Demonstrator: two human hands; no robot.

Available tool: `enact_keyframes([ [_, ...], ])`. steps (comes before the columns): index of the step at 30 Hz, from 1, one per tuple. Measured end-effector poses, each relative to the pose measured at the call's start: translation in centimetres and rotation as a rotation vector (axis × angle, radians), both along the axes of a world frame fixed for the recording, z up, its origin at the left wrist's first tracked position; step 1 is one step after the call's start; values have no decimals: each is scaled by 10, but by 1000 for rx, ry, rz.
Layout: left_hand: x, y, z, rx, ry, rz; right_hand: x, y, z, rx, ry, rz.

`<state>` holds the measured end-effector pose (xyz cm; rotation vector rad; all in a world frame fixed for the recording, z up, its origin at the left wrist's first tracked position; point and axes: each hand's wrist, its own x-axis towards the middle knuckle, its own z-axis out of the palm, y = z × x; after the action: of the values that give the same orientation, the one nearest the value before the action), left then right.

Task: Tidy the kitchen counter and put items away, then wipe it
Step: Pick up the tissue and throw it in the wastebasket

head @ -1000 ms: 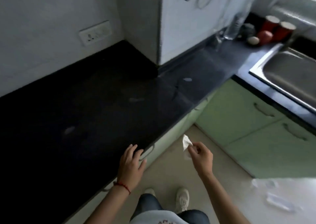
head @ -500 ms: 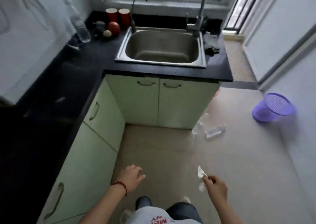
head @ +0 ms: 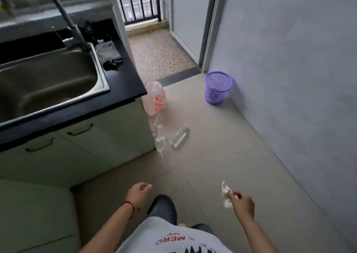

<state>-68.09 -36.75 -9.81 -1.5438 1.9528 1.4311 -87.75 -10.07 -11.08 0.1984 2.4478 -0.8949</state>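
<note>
My right hand point(head: 241, 203) pinches a crumpled white tissue point(head: 225, 196) over the floor at the lower right. My left hand point(head: 138, 192) hangs beside my leg with loosely curled fingers and holds nothing. A purple mesh bin point(head: 218, 87) stands on the floor against the right wall, well ahead of my right hand. The black counter point(head: 123, 82) with the steel sink point(head: 48, 79) fills the upper left. A dark cloth point(head: 109, 53) lies on the counter right of the sink.
Two clear plastic bottles point(head: 179, 137) lie on the tiled floor near the cabinet corner. A white plastic bag with red print point(head: 155, 100) hangs by the counter end. Green cabinet doors point(head: 77, 146) line the left. A doorway with a pebbled threshold point(head: 158, 53) opens ahead.
My view has swung right, from the dark counter past the sink to the floor and the purple bin. My left hand left the counter edge. My right hand kept hold of the tissue.
</note>
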Motion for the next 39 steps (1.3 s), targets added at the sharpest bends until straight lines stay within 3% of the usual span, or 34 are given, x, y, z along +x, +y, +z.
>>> enact_keyframes([
  [9, -111, -95, -31, 42, -55, 45, -131, -91, 8, -80, 29, -154],
  [17, -286, -170, -10, 33, -48, -231, -225, -140, 16, -71, 20, -245],
  [26, -458, -214, 3, 33, 92, -261, -329, -150, -3, -27, -14, -331],
  [39, -568, -262, -7, 0, 21, -86, -540, -236, 6, -92, -30, -181],
])
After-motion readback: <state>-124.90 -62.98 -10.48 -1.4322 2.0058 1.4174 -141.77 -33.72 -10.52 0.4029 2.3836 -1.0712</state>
